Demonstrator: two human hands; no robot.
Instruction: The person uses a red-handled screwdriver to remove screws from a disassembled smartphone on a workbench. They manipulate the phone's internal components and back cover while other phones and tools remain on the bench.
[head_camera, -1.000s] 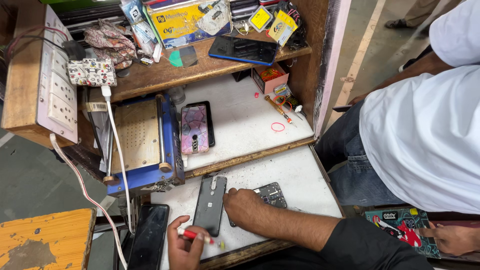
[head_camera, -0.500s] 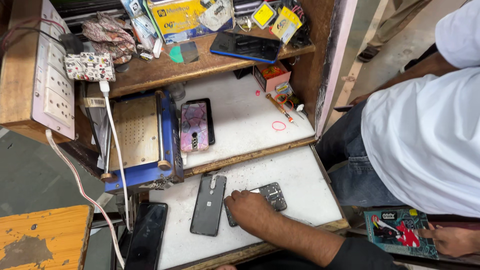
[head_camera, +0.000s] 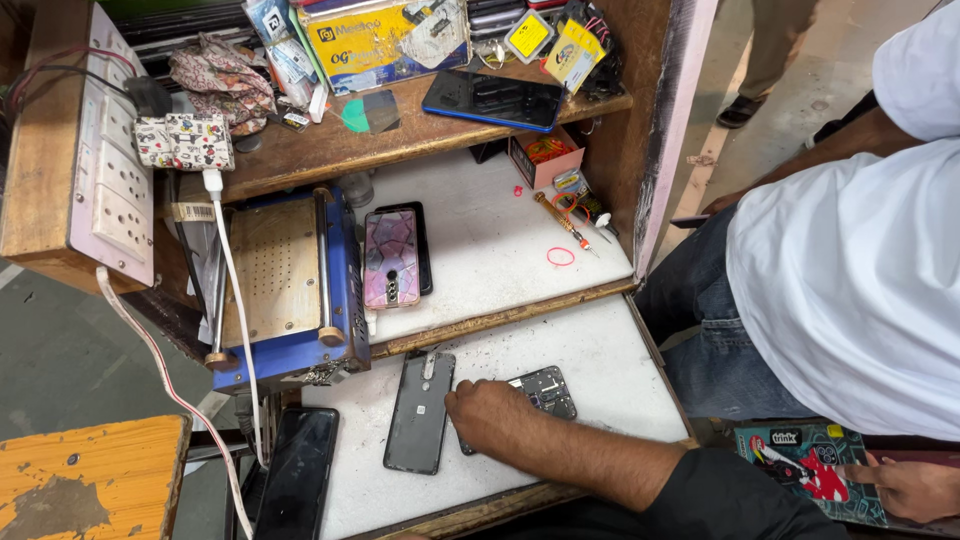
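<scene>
My right hand (head_camera: 490, 415) reaches in from the lower right in a black sleeve. It lies on the left end of an opened phone (head_camera: 545, 390) with its circuit board showing, fingers curled over it. A dark grey phone back cover (head_camera: 420, 412) lies flat just left of the hand, touching the fingertips. Both sit on the white lower shelf (head_camera: 620, 370). My left hand is out of view.
A black phone (head_camera: 297, 472) lies at the lower left. On the upper shelf lie a patterned phone (head_camera: 390, 258), a blue hot plate (head_camera: 275, 275) and a screwdriver (head_camera: 565, 222). A white cable (head_camera: 235, 300) hangs from the socket board (head_camera: 110, 190). A person in a white shirt (head_camera: 850, 280) sits to the right.
My left hand, which held a red tool at the bottom edge, has dropped out of view. My right hand shifted from the back cover onto the opened phone.
</scene>
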